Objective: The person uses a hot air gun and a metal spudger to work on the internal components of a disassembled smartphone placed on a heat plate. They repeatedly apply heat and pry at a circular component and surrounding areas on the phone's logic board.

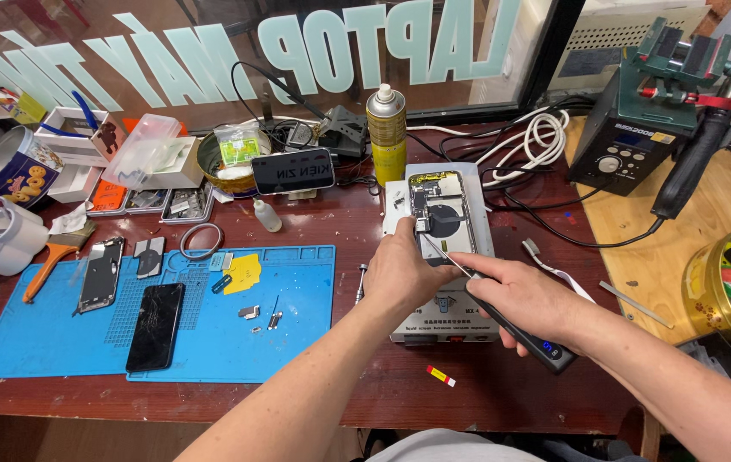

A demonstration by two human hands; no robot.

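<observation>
Two hands meet over an opened phone [436, 212] lying on a grey heating plate [478, 257] on the surface [365, 222]. Its lower end is hidden behind the left hand [400, 275], curled against it. The right hand [526, 295] is closed around a black electric screwdriver [545, 346], tip at the phone's exposed dark innards.

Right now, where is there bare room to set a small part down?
Bare mat right of the yellow card; bare wood around the red tag. Crowded: the table's back-left by the tin, and the cables.
</observation>
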